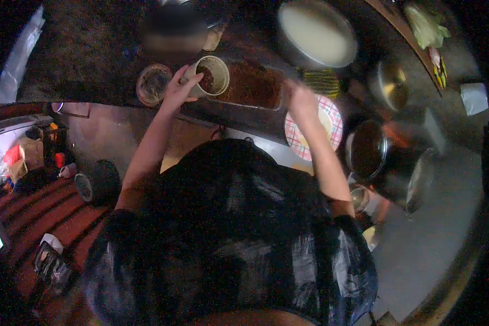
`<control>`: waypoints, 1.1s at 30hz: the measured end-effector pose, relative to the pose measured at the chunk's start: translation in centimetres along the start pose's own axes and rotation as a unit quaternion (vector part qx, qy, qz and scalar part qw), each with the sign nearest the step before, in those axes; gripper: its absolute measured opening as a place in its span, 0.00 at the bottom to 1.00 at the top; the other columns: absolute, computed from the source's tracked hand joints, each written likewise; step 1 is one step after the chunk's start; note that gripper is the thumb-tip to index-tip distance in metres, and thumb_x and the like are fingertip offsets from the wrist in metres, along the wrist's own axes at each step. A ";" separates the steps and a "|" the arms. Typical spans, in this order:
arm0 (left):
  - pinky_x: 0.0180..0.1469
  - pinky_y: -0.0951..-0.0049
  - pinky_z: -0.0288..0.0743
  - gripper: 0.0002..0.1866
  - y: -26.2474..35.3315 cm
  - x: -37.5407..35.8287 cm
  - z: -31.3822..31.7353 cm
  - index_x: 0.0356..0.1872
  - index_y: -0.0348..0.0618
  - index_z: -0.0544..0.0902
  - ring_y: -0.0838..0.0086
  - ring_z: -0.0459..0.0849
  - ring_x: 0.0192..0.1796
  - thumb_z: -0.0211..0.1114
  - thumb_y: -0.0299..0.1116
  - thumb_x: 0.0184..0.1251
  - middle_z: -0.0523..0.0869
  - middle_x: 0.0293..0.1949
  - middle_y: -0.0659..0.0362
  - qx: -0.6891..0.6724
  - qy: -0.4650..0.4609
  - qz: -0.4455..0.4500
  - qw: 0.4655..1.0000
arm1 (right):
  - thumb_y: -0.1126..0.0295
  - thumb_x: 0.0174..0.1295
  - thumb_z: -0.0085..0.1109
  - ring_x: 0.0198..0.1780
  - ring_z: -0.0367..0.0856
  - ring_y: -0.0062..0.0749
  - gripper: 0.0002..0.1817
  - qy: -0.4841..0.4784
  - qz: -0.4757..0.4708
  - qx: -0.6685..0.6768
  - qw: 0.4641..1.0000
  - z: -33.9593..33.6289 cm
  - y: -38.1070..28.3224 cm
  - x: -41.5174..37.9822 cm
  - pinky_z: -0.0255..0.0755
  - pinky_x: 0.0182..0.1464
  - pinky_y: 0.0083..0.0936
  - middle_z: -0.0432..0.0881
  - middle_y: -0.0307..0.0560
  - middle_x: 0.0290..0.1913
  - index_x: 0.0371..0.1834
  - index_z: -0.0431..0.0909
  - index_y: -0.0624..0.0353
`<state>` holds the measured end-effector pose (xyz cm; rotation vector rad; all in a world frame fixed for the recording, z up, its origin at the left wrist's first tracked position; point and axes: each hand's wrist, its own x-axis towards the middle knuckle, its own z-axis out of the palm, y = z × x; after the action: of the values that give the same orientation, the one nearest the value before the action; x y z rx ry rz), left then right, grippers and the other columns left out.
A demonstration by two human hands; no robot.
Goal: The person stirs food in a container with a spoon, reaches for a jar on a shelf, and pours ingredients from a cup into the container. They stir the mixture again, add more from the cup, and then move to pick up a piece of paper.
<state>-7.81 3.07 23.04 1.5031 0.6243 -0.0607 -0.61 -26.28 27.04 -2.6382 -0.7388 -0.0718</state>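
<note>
My left hand [180, 91] is wrapped round a pale tub [223, 69], tipped with its mouth to the right and some dark brown crumbly stuff inside. Right beside the tub lies a shallow rectangular tray [280, 102] with a layer of similar brown stuff in it. At the tray's right end is my right hand [304, 102], smeared by motion; its fingers are not clear, nor whether they touch the tray. A round plate with a red-checked rim [338, 117] sits under my right wrist. To the left of my left hand stands a round clear container [146, 87].
A large metal bowl of whitish content [318, 35] stands at the back. A striped green-yellow cloth or sponge [321, 82] lies near the tray. To the right are a metal pot [392, 87] and a dark pan [367, 149]. A blurred dark round thing [174, 32] is behind the tub.
</note>
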 end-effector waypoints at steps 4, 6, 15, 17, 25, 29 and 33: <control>0.29 0.76 0.76 0.42 -0.7 0.6 -0.5 0.57 0.42 0.58 0.71 0.76 0.41 0.67 0.48 0.40 0.71 0.47 0.54 0.042 0.010 0.000 0.999 | 0.73 0.48 0.45 0.27 0.76 0.48 0.09 -0.060 0.113 -0.088 0.988 5.7 5.7 -1.4 0.71 0.29 0.39 0.76 0.56 0.27 0.31 0.74 0.55; 0.29 0.76 0.76 0.42 -0.5 0.4 -0.3 0.57 0.42 0.58 0.71 0.76 0.40 0.67 0.48 0.40 0.72 0.47 0.54 0.052 0.005 0.001 0.999 | 0.72 0.48 0.46 0.28 0.76 0.48 0.07 -0.071 0.147 -0.105 0.981 9.1 7.6 -2.2 0.71 0.30 0.39 0.76 0.56 0.26 0.29 0.74 0.55; 0.29 0.76 0.76 0.43 0.7 -0.2 0.8 0.58 0.42 0.57 0.70 0.75 0.42 0.67 0.48 0.40 0.72 0.46 0.53 0.082 0.005 -0.008 0.997 | 0.69 0.50 0.49 0.31 0.76 0.40 0.10 -0.115 0.200 0.251 0.940 13.0 9.4 -2.0 0.67 0.31 0.27 0.78 0.55 0.32 0.34 0.77 0.58; 0.29 0.76 0.76 0.43 0.6 0.0 1.0 0.58 0.42 0.57 0.70 0.75 0.42 0.67 0.49 0.40 0.72 0.46 0.52 0.084 0.005 -0.013 0.996 | 0.70 0.50 0.51 0.25 0.72 0.26 0.10 -0.118 0.222 0.376 0.892 13.1 9.7 -2.3 0.63 0.27 0.20 0.78 0.43 0.28 0.36 0.77 0.57; 0.22 0.80 0.71 0.45 0.4 0.4 2.3 0.57 0.39 0.58 0.73 0.77 0.38 0.68 0.50 0.36 0.74 0.44 0.52 0.107 0.020 0.023 0.994 | 0.76 0.49 0.48 0.25 0.68 0.18 0.12 -0.146 0.306 0.442 0.830 7.9 6.6 -2.1 0.54 0.19 0.15 0.76 0.36 0.26 0.37 0.76 0.60; 0.22 0.80 0.71 0.44 -0.1 1.7 2.6 0.56 0.39 0.60 0.73 0.78 0.34 0.68 0.50 0.36 0.76 0.42 0.52 0.164 0.043 0.047 0.984 | 0.78 0.49 0.45 0.38 0.73 0.24 0.12 -0.126 0.252 0.458 0.843 7.4 6.9 -1.6 0.64 0.44 0.19 0.79 0.42 0.34 0.34 0.77 0.64; 0.21 0.80 0.71 0.43 -0.4 2.4 3.5 0.55 0.39 0.62 0.73 0.79 0.31 0.69 0.50 0.35 0.77 0.39 0.52 0.188 0.068 0.098 0.975 | 0.76 0.49 0.46 0.36 0.76 0.33 0.11 -0.099 0.195 0.458 0.862 5.3 3.6 -0.2 0.67 0.43 0.22 0.79 0.48 0.35 0.33 0.77 0.61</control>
<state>-4.78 0.49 21.44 1.9432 0.5922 0.0824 0.73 -27.13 20.85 -1.8119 -0.1752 0.5394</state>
